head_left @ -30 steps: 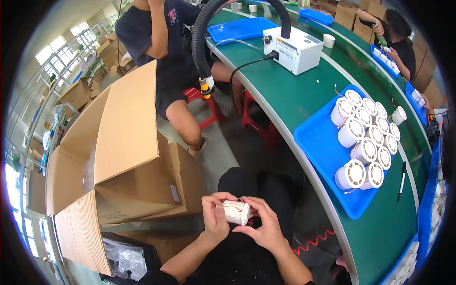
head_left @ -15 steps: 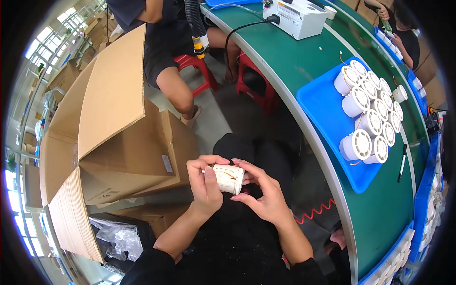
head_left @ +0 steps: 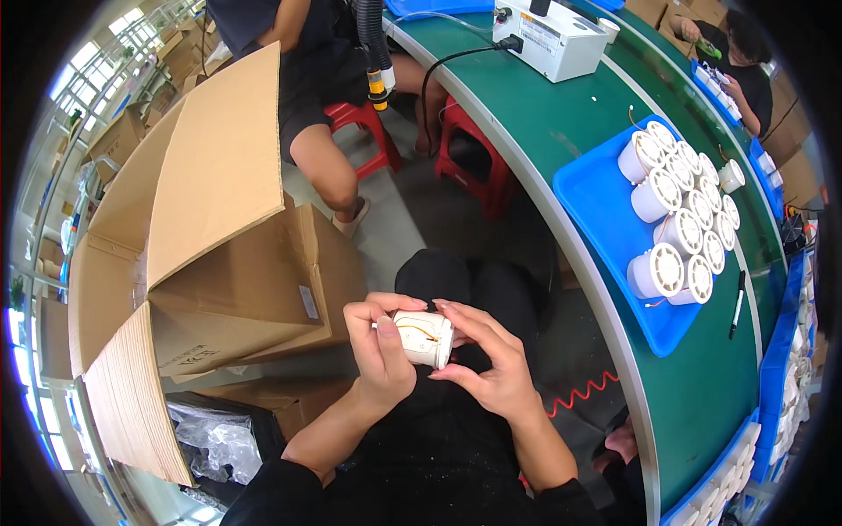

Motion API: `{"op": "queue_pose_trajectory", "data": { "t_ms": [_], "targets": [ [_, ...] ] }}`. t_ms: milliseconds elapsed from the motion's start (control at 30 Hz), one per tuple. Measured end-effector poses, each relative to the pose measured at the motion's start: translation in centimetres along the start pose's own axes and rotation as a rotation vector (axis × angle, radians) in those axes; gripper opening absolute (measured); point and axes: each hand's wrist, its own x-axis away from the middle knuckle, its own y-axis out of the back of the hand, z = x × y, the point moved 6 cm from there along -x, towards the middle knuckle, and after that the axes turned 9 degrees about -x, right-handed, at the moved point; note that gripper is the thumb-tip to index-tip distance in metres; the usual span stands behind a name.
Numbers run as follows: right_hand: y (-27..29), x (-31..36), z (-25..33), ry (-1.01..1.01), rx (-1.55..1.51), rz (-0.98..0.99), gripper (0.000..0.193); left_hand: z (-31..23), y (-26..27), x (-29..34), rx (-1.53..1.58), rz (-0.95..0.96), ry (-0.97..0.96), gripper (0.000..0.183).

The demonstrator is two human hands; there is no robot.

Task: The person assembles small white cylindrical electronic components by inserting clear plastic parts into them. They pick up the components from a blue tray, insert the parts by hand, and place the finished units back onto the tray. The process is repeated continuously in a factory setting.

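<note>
Above my lap I hold a white plastic cylindrical housing (head_left: 419, 342) with a thin orange-brown wire along its side. My left hand (head_left: 379, 352) is closed round its left end, thumb on the near face. At its right end my right hand (head_left: 493, 359) grips the rim between thumb and fingers. Part of the housing lies hidden behind my fingers. Over on the bench to the right, a blue tray (head_left: 589, 203) bears several similar white housings (head_left: 656, 272) with slotted round ends and short wires.
An open cardboard box (head_left: 237, 298) stands at my left, above a black container with clear plastic (head_left: 219, 438). The green bench (head_left: 702, 386) curves along my right, with a black pen (head_left: 738, 302) and a white box-shaped device (head_left: 553, 44). Ahead are red stools (head_left: 474, 167) and a seated person (head_left: 320, 158).
The housing has turned slightly in my hands, so its wire and side face show differently. Both hands keep their hold. The surroundings have shifted slightly in the view.
</note>
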Motion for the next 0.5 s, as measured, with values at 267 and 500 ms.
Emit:
{"op": "queue_pose_trajectory", "data": {
  "t_ms": [267, 500],
  "targets": [
    [-0.3, 0.4, -0.5, -0.067, -0.123, 0.000, 0.070, -0.3, 0.4, 0.4, 0.006, 0.008, -0.075, 0.016],
    [-0.2, 0.6, 0.7, 0.078, -0.024, 0.029, 0.063, -1.3, 0.3, 0.5, 0.063, 0.028, -0.215, 0.029]
  ]
}}
